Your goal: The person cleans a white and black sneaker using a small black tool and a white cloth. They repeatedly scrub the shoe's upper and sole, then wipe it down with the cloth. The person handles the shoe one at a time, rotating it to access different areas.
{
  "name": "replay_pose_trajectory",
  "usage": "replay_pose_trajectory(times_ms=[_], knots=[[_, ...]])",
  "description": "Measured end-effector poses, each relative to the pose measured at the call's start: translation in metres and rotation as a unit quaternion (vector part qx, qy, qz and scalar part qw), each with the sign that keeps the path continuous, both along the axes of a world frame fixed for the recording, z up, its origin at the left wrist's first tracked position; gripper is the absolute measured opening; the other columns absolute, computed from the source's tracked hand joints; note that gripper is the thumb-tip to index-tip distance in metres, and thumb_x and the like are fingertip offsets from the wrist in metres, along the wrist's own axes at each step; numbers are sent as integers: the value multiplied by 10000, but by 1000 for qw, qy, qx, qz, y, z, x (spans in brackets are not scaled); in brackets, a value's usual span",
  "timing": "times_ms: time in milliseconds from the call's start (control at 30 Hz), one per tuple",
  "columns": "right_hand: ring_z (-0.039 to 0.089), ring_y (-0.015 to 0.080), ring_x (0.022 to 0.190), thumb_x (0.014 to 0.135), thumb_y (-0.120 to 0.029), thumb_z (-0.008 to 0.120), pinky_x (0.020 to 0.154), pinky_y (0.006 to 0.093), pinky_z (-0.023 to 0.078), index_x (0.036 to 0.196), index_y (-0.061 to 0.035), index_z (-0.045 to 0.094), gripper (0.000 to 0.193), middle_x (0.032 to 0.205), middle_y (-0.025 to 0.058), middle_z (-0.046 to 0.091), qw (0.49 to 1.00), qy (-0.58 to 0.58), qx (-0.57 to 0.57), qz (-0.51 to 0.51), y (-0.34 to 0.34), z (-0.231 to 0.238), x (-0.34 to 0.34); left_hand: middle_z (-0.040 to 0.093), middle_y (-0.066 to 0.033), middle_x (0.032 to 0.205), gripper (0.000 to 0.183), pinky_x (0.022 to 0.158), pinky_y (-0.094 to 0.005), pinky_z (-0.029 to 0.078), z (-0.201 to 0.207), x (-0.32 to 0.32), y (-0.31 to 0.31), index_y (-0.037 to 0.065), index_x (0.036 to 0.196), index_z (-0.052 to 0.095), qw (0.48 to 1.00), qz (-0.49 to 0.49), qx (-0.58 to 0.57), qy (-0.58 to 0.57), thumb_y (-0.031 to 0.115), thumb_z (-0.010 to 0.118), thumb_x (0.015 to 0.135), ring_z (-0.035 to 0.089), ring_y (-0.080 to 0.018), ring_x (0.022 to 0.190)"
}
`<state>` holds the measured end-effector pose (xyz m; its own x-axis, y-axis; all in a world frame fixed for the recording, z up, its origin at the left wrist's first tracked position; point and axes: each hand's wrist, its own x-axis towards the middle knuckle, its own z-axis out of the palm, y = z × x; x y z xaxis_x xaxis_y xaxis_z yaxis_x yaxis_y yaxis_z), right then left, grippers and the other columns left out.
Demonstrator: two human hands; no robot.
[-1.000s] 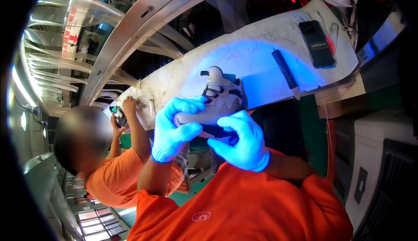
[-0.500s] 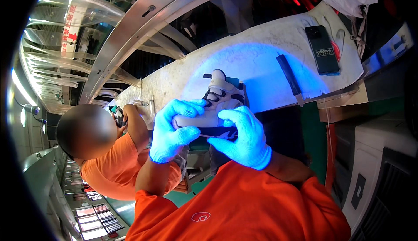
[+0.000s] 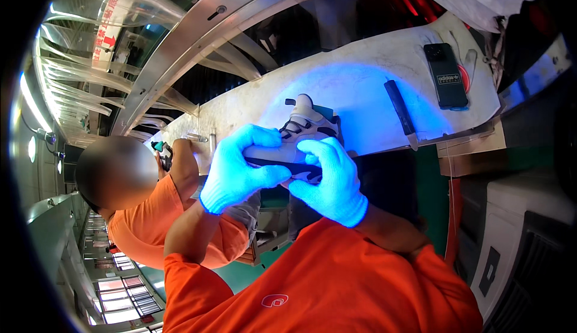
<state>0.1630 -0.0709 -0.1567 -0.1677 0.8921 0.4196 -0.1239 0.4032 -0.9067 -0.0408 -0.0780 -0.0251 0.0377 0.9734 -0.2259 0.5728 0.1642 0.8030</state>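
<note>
Pale grey-white sneaker [image 3: 308, 132] with dark laces [image 3: 293, 128], dark side accents, dark strip along lower side [image 3: 288, 166], teal patch at collar [image 3: 323, 111]. Laces in place, tongue [image 3: 305, 104] standing up, dark loop [image 3: 290, 101] at its tip. Toe points left, within white-gloved left hand [image 3: 243, 161]; white-gloved right hand [image 3: 332, 181] grips near side. Held at near edge of pale counter [image 3: 240, 107]; contact unclear.

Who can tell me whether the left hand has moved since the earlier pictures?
Yes. The left hand has shifted up the picture, away from the body, judged against the dark-handled tool lying on the table.
</note>
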Motion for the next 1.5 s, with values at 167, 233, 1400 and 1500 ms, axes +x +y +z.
replay_pose_trajectory(times_ms=[167, 233, 1400, 1500], knots=[[754, 316, 954, 752, -209, 1067, 791, 415, 619, 1179, -57, 697, 585, 1099, 128, 695, 998, -32, 28, -53, -11, -35, 10, 753, -146, 1340, 592, 935, -354, 668, -1, -1, 2, -23, 1268, 735, 999, 23, -7, -45, 67, 1028, 762, 771, -215, 1145], [755, 312, 934, 755, -202, 1066, 776, 410, 618, 1145, -57, 705, 551, 1083, 125, 695, 999, -24, 28, -35, -14, -38, 9, 749, -149, 1352, 583, 930, -352, 668, 0, -3, 3, -24, 1270, 733, 999, 22, -22, -44, 54, 1021, 768, 767, -215, 1156], [790, 312, 924, 760, -279, 1041, 810, 444, 639, 1307, -81, 653, 700, 1145, 122, 734, 994, -94, -28, 38, 38, -25, -12, 727, -233, 1489, 983, 1188, -416, 529, 5, -56, 59, -34, 1509, 695, 984, -133, -104, 61, 377, 1082, 704, 716, -316, 1359], [803, 285, 900, 748, -301, 1063, 784, 415, 650, 1304, -66, 666, 722, 1144, 126, 744, 995, -96, 6, 16, 40, -27, -14, 772, -237, 1406, 938, 1121, -390, 576, 13, -38, 62, -42, 1466, 728, 969, -156, -80, 171, 390, 1079, 711, 773, -294, 1248]])
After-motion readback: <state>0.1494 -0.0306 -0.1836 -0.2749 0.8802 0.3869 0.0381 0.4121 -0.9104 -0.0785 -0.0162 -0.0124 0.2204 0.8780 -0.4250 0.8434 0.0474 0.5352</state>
